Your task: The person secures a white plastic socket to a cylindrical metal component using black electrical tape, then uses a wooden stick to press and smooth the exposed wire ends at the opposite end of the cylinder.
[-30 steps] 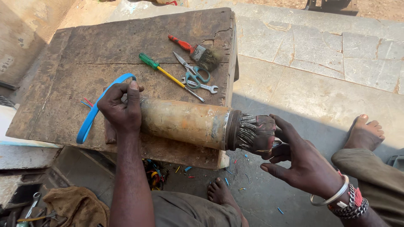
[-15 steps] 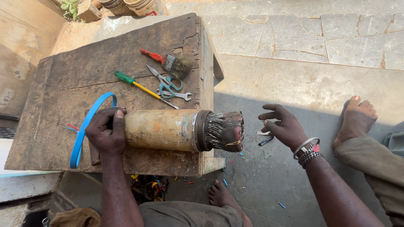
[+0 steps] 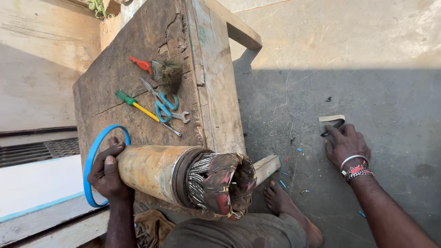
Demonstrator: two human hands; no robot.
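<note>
Our right hand [image 3: 345, 146] has left the winding end [image 3: 223, 183] — now flat on a dark tool [image 3: 331, 128] on the ground, not yet clasping it; our left hand [image 3: 108, 172] still clasps the motor cylinder [image 3: 154, 167].

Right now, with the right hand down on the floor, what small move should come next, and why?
Probably close the right hand on the dark tool at its fingertips and lift it. The fingers already touch it on the concrete floor, while the left hand steadies the rusty cylinder on the wooden bench.
</note>
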